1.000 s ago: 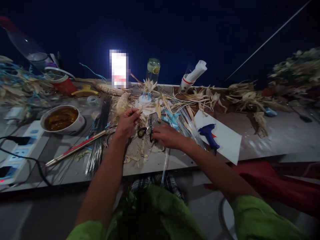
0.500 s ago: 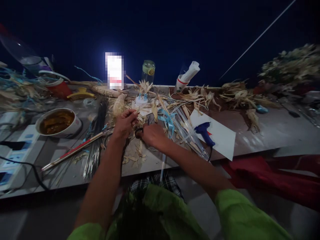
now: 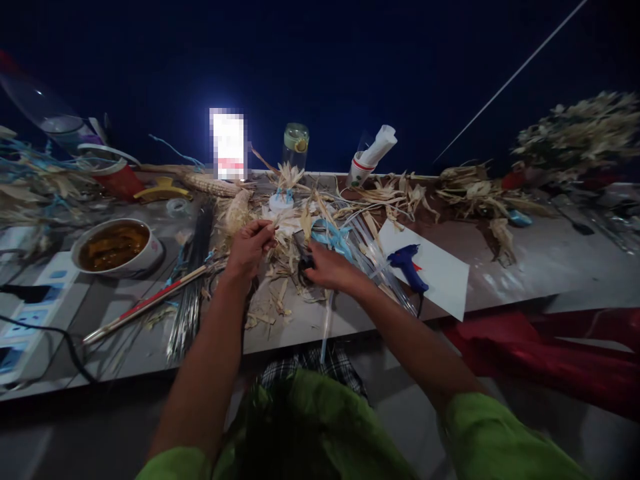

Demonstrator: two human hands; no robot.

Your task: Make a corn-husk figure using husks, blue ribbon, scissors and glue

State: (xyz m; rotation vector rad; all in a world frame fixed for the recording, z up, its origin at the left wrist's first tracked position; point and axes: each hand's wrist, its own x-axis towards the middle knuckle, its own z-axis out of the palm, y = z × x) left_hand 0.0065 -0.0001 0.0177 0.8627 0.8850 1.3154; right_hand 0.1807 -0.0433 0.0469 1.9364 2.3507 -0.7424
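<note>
My left hand (image 3: 251,247) is closed in a pinch, and a pale piece of dried corn husk (image 3: 284,219) shows at its fingertips. To its right, my right hand (image 3: 330,265) is closed around what looks like a pair of scissors; their black handle (image 3: 305,262) shows beside the thumb and the blades are hard to see. Husk scraps (image 3: 280,300) lie under and between both hands. Just beyond them, a husk flower (image 3: 290,177) stands in a small white holder (image 3: 281,202). Light blue ribbon (image 3: 334,235) lies past my right hand.
On the left are a bowl of brown liquid (image 3: 116,245), a bundle of wires (image 3: 187,300), a red-and-silver rod (image 3: 145,303) and a power strip (image 3: 35,310). On the right, a blue glue gun (image 3: 411,267) rests on white card (image 3: 447,280) beside clear sticks. A bottle (image 3: 296,147) stands behind.
My right hand has moved right, away from my left hand, with the black handle moving along. My left hand has stayed nearly in place, still pinching.
</note>
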